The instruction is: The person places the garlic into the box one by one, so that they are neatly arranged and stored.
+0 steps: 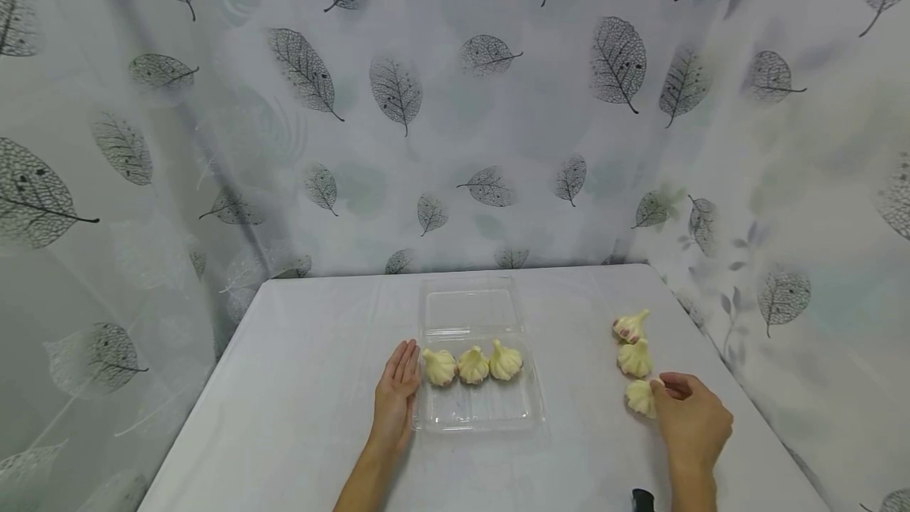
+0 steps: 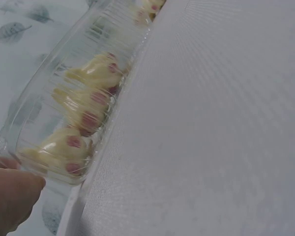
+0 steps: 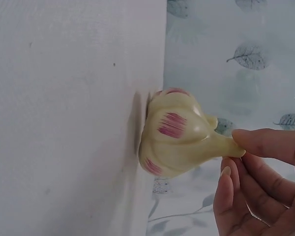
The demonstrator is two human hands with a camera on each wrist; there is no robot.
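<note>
My right hand [image 1: 693, 421] pinches the stem of a garlic bulb [image 3: 174, 135] between thumb and fingertips, at the right side of the table. The bulb is cream with pink patches, and its base is at or just above the tabletop. Just beyond it lie two more garlic bulbs, a nearer one [image 1: 635, 358] and a farther one [image 1: 629, 329]. My left hand [image 1: 394, 401] rests with fairly straight fingers along the left side of a clear plastic box [image 1: 472, 415]. Three garlic bulbs [image 2: 64, 152] sit in a row at the back of the box's base.
The box's clear lid [image 1: 471, 310] lies folded back toward the far edge of the white table [image 1: 298, 417]. A leaf-printed curtain [image 1: 455, 133] hangs behind and beside the table. Near my right wrist, a small black object [image 1: 643, 500] shows at the bottom edge.
</note>
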